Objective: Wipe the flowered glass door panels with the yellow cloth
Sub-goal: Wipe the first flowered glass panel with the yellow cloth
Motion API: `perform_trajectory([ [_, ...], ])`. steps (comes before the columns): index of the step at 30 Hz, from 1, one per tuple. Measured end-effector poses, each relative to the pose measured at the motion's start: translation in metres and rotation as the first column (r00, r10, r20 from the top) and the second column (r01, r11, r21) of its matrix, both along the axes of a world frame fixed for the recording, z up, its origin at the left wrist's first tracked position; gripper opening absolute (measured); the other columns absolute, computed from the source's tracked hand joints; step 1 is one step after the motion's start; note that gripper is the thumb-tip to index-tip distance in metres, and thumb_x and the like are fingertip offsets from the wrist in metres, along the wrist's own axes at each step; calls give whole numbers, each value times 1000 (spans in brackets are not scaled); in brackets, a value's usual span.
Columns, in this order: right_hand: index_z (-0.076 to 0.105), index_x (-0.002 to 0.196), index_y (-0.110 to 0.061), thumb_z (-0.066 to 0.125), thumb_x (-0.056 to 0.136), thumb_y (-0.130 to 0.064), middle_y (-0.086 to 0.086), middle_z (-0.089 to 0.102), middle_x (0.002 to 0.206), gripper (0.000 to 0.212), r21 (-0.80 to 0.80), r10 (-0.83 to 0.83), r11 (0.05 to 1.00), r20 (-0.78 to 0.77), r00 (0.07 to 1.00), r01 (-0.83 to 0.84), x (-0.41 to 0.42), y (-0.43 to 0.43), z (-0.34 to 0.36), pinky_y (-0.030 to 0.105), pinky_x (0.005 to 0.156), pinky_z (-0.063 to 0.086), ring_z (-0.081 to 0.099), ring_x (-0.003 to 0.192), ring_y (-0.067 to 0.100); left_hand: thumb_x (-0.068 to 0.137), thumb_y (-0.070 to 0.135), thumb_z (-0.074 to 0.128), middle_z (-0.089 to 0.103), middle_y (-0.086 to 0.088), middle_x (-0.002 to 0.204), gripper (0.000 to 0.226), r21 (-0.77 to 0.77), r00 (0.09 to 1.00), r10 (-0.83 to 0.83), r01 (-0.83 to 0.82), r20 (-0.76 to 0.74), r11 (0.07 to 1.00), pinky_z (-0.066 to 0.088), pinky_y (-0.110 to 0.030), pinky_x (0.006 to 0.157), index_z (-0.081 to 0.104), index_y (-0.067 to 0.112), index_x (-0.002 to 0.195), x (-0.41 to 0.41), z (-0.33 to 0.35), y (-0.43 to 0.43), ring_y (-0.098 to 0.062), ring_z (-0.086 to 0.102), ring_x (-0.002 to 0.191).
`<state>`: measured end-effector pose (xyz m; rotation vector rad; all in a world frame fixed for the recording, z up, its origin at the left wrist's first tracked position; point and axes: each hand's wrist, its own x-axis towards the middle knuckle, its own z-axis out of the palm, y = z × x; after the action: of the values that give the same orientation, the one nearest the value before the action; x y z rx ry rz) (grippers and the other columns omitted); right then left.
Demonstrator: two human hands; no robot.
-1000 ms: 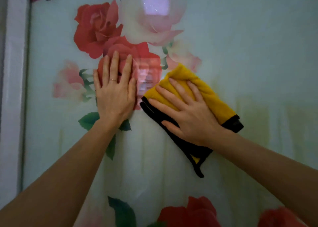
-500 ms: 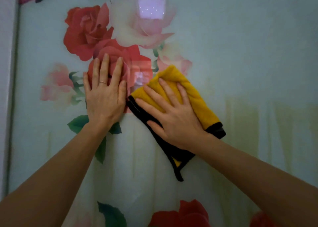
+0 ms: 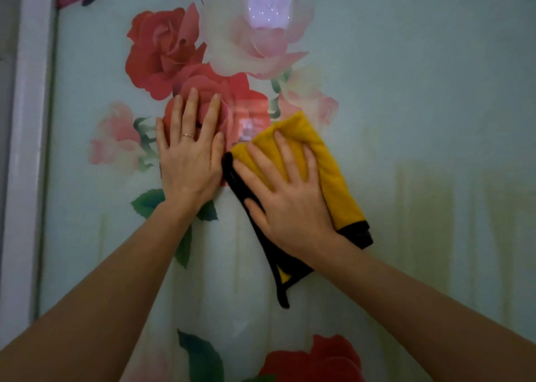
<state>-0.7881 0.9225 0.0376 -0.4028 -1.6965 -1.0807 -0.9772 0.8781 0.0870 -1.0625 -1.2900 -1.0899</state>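
Note:
The flowered glass door panel point(image 3: 406, 91) fills the view, pale with printed red and pink roses. A yellow cloth with black edging point(image 3: 333, 173) lies flat against the glass just right of the middle red rose. My right hand point(image 3: 287, 196) presses on the cloth with straight, spread fingers. My left hand point(image 3: 188, 155), wearing a ring, rests flat on the glass over the red rose, its thumb side almost touching the cloth's black edge.
A white door frame point(image 3: 26, 149) runs down the left edge. A bright window reflection point(image 3: 269, 7) shows near the top of the glass. More red roses point(image 3: 313, 361) are printed at the bottom.
My right hand and the cloth have slid left along the glass until they sit right beside my left hand. My left hand has stayed on the red rose.

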Motion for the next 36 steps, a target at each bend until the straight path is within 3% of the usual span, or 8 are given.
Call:
perform_trajectory([
  [4, 47, 153, -27, 50, 100, -40, 4, 37, 163, 55, 75, 4, 997, 192, 981, -18, 17, 6, -28, 66, 121, 14, 21, 154, 40, 104, 45, 19, 14, -4, 168, 58, -7, 1000, -11, 11, 6, 1000, 6, -54, 123, 21, 30, 160, 2, 1, -1, -26, 11, 155],
  [10, 53, 149, -27, 52, 94, -35, 2, 41, 162, 55, 1, 27, 1000, 89, 996, -27, -27, -11, -40, 61, 125, 6, 21, 155, 37, 104, 47, 18, 15, -5, 168, 59, -53, 1000, -26, 26, 0, 998, 5, -54, 122, 22, 28, 160, 0, 1, -6, -27, 10, 155],
  [17, 57, 146, -28, 53, 92, -37, 4, 46, 158, 55, 41, 116, 990, 301, 947, -135, -16, 5, -70, 55, 126, 3, 28, 152, 34, 104, 47, 17, 12, -5, 169, 59, -65, 1000, -11, 12, 15, 998, 5, -56, 123, 19, 29, 161, 0, 0, -6, -27, 8, 155],
  [21, 52, 150, -27, 51, 95, -45, 6, 46, 158, 58, 18, 48, 999, 3, 999, -48, 34, 18, -24, 57, 123, 10, 32, 150, 36, 103, 49, 14, 8, -3, 169, 61, -84, 1000, -2, 4, 17, 996, 1, -52, 123, 14, 31, 161, 1, 1, -7, -25, 4, 156],
  [26, 43, 155, -26, 44, 99, -46, 9, 37, 163, 59, -115, -131, 989, -374, 918, 94, 41, 17, 30, 65, 120, 13, 25, 152, 43, 104, 48, 15, 10, -2, 169, 60, -59, 1000, 10, -8, 28, 998, 2, -52, 124, 15, 31, 161, 3, 0, -4, -24, 6, 156],
  [28, 44, 155, -29, 44, 98, -47, 8, 36, 163, 60, -109, -114, 991, -366, 924, 79, 20, 12, 28, 67, 120, 11, 24, 152, 45, 104, 47, 15, 9, -2, 170, 59, -56, 999, 19, -18, 31, 998, 3, -52, 124, 15, 31, 161, 3, -1, -4, -24, 6, 156],
  [33, 46, 154, -30, 47, 100, -48, 4, 39, 163, 56, 46, -14, 999, -102, 995, 19, 8, 10, 28, 65, 120, 15, 26, 153, 41, 102, 47, 18, 7, -4, 170, 61, -28, 997, 4, -2, 83, 1000, 2, -54, 123, 15, 32, 161, 18, -2, -1, -26, 4, 156],
  [36, 46, 154, -28, 46, 98, -48, 7, 39, 162, 59, 26, -13, 999, -184, 983, 18, 36, 24, 41, 62, 120, 13, 28, 152, 40, 102, 45, 20, 10, -6, 169, 61, 4, 996, 21, -22, 82, 1000, 5, -56, 122, 18, 31, 161, 24, -5, 3, -28, 7, 156],
])
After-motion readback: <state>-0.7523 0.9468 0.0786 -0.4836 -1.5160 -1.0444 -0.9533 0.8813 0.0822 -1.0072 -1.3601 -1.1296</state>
